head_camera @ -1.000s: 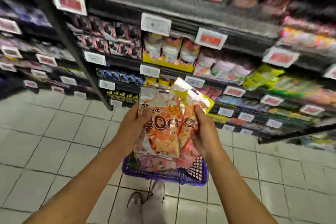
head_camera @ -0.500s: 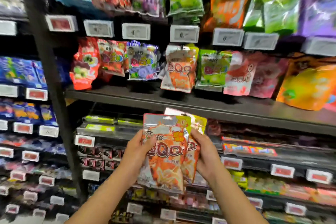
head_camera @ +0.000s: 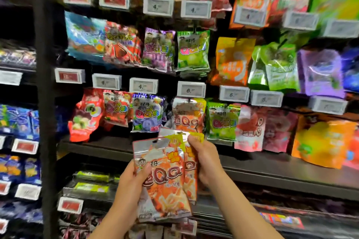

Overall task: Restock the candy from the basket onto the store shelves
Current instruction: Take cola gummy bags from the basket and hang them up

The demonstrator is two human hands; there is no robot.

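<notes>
**Me:** Several orange candy packets (head_camera: 167,184) fanned in both hands, centre-bottom of frame. Left hand (head_camera: 129,186) curled round the front packet's left edge, thumb across its face. Right hand (head_camera: 206,163) pinches the top corners of the ones behind, by the hang holes.

**You:** Where do they go?

**Me:** Best guess the matching orange row (head_camera: 187,117), just above my right hand, under the "6." price tag (head_camera: 191,89). Hook itself isn't visible, so I can't confirm it.

**You:** Risks?

**Me:** Main one: the fan slips. Glossy film, packets only partly overlapped, and once my right hand peels one off, the left has the rest by one edge. One could slide out and drop.

**You:** Others?

**Me:** Wrong slot. Green packets (head_camera: 223,122) sit just right of the orange row, purple packets (head_camera: 147,112) to its left, near-identical branding. Frame is blurred, so a hasty reach could miss. Also, pushing a packet in could knock the front hanging one down onto the shelf ledge (head_camera: 116,147).

**You:** Basket?

**Me:** Not in frame.
</notes>
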